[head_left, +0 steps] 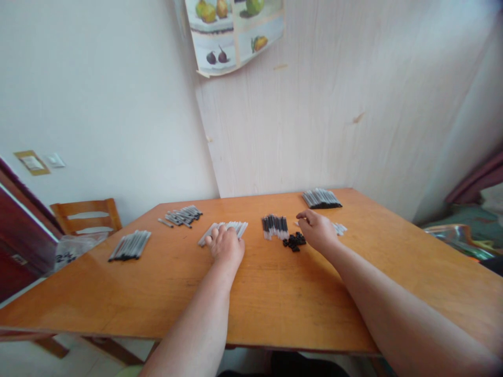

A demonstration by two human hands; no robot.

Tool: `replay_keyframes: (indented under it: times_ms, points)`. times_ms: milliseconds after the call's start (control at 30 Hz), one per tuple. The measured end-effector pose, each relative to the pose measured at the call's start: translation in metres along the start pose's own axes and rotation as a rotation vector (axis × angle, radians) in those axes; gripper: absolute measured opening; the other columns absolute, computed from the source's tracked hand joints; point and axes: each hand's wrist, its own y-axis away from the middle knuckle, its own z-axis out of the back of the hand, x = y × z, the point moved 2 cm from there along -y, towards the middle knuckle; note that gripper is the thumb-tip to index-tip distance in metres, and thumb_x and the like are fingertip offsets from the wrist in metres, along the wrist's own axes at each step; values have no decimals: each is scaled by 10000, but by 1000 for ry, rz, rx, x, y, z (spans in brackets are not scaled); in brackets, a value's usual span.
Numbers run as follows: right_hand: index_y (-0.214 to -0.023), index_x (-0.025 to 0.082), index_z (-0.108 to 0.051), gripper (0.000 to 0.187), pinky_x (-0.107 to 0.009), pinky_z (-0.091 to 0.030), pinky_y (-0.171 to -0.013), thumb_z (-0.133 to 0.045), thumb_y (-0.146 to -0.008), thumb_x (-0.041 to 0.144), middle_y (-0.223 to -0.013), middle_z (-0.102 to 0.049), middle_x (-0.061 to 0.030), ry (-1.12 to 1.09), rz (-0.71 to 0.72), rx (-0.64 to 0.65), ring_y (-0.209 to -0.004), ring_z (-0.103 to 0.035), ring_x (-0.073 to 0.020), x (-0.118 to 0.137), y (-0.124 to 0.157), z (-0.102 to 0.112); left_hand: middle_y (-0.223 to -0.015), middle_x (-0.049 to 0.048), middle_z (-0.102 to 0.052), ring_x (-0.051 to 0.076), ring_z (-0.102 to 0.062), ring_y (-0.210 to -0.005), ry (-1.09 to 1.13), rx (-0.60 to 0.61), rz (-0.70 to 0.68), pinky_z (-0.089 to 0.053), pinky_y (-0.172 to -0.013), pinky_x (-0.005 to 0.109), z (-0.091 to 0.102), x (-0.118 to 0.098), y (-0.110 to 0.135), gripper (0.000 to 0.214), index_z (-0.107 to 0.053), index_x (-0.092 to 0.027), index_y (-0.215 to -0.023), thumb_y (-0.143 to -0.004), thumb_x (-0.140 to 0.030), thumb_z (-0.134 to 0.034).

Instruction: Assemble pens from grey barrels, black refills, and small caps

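My left hand point(227, 245) rests over a row of clear white pen barrels point(239, 226), its fingers apart and touching them. My right hand point(317, 229) has its fingers curled together above small white pieces point(339, 229); whatever the fingertips hold is hidden. Just left of it sits a heap of small black pen parts point(294, 241). Between my hands lies a row of pen refills point(275, 226), dark at the far end and clear at the near end.
Pens with black ends lie in a neat row point(130, 245) at left, a looser pile point(181, 215) behind it, and a stack point(322, 198) at the back right. The wooden table point(259, 293) meets the wall. A chair point(87, 215) stands at left.
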Motion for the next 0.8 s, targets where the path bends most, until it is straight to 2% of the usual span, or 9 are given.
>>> replay_keyframes:
  times_ms: [300,500,800]
  points:
    - [-1017,259,-688,302,-276,-404,-699,-459,-828,320,-966,-712,-55,-5,15,-2,-900,-624,-228,-3,-2,-3,-1110,119,-617,328,-416,-1175,-2,-54,-21,-290,-924,495,-5,0,-1,184,-670,-225,-878,-785,-293,-526]
    - [-1012,253,-686,303,-276,-408,-718,-453,-829,314,-950,-712,-60,-12,20,6,-906,-624,-226,-2,-2,-2,-1068,129,-618,328,-445,-1107,33,1,-13,-280,-904,492,-3,-2,-1,203,-659,-222,-917,-799,-314,-522]
    - [-1005,245,-690,294,-267,-410,-712,-463,-826,297,-937,-715,-58,-10,19,-4,-895,-630,-216,-1,-1,-1,-999,100,-649,296,-483,-1049,66,-11,-57,-268,-885,464,-4,-6,0,174,-627,-228,-910,-830,-318,-501]
